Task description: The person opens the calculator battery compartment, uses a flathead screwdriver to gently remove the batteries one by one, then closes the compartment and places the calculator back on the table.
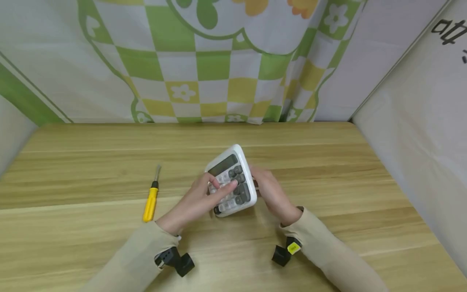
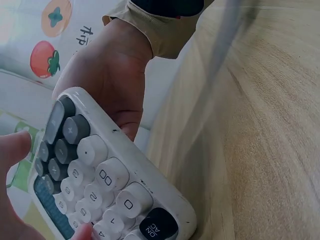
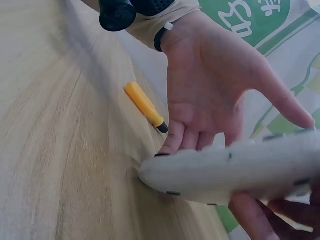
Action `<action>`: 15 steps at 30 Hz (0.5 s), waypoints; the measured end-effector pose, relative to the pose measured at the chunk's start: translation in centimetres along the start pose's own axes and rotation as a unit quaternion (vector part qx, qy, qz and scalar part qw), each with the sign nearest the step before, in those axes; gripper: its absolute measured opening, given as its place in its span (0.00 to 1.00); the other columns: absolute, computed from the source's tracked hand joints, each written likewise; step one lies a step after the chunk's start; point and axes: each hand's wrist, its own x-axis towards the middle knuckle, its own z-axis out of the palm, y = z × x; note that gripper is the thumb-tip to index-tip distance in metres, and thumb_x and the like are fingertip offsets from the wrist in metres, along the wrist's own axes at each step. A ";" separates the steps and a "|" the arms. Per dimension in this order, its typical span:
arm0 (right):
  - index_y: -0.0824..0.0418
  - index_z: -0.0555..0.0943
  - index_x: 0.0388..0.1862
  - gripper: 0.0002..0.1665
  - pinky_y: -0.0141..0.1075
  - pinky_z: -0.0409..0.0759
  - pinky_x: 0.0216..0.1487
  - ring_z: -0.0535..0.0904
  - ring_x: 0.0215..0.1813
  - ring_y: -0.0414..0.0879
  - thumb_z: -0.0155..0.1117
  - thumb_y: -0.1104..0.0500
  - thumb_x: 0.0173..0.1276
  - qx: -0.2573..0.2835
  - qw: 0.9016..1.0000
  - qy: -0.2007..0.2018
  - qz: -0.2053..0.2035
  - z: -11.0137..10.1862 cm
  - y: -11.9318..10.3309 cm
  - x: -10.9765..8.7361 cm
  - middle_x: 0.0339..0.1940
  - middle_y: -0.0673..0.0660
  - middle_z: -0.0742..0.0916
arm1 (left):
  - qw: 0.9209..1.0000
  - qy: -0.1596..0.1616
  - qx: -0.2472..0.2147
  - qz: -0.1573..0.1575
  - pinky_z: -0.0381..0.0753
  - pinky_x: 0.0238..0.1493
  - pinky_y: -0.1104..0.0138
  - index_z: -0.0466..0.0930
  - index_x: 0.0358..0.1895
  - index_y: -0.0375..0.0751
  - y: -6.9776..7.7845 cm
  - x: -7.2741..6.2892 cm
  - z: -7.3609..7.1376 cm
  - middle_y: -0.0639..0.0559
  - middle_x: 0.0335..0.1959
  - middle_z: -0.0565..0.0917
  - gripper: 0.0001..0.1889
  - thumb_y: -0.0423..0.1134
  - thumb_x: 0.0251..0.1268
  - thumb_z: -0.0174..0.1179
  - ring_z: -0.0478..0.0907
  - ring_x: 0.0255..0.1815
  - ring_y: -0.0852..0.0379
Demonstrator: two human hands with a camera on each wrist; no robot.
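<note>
White calculator point(image 1: 239, 178) is being held tilted over the middle of the desk point(image 1: 91, 170); its front is looking complete, but the back is mostly hiding, so what's done or left there isn't showing, while the yellow-handled screwdriver point(image 1: 151, 200) is lying unheld toward the left edge. Left hand point(image 1: 200, 198) is gripping the calculator's left side, thumb reaching over its face; right hand point(image 1: 271, 192) is touching the back, can't tell how far open.

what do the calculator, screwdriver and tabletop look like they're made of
Calculator: probably hard plastic, its smooth white shell scuffed dark along one edge.
Screwdriver: likely a smooth yellow plastic handle; its slim grey shaft looks like metal.
Tabletop: streaky grain suggests wood, though printed laminate is possible.
</note>
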 end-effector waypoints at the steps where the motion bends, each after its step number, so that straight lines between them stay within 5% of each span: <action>1: 0.70 0.77 0.57 0.29 0.38 0.82 0.42 0.82 0.40 0.43 0.37 0.51 0.78 -0.006 1.000 -0.017 -0.002 0.0 0.1 0.0 0.46 0.64 0.85 | 1.000 0.002 0.000 -0.001 0.65 0.34 0.66 0.64 0.45 0.42 0.0 0.0 0.0 0.45 0.43 0.68 0.30 0.67 0.60 0.55 0.67 0.42 0.51; 6: 0.71 0.72 0.62 0.32 0.37 0.79 0.50 0.81 0.46 0.43 0.34 0.48 0.78 -0.033 0.996 -0.089 -0.002 0.2 0.7 0.0 0.52 0.67 0.82 | 1.000 0.011 -0.006 -0.004 0.63 0.31 0.66 0.65 0.44 0.44 -0.1 -0.1 0.2 0.48 0.36 0.66 0.29 0.66 0.58 0.57 0.65 0.36 0.53; 15: 0.66 0.63 0.71 0.35 0.47 0.74 0.60 0.76 0.60 0.54 0.32 0.44 0.78 -0.019 0.994 -0.103 0.011 0.5 1.0 0.4 0.62 0.69 0.76 | 1.000 -0.002 -0.017 0.005 0.64 0.31 0.66 0.64 0.44 0.45 -0.1 0.0 0.1 0.47 0.36 0.69 0.28 0.65 0.58 0.58 0.67 0.36 0.53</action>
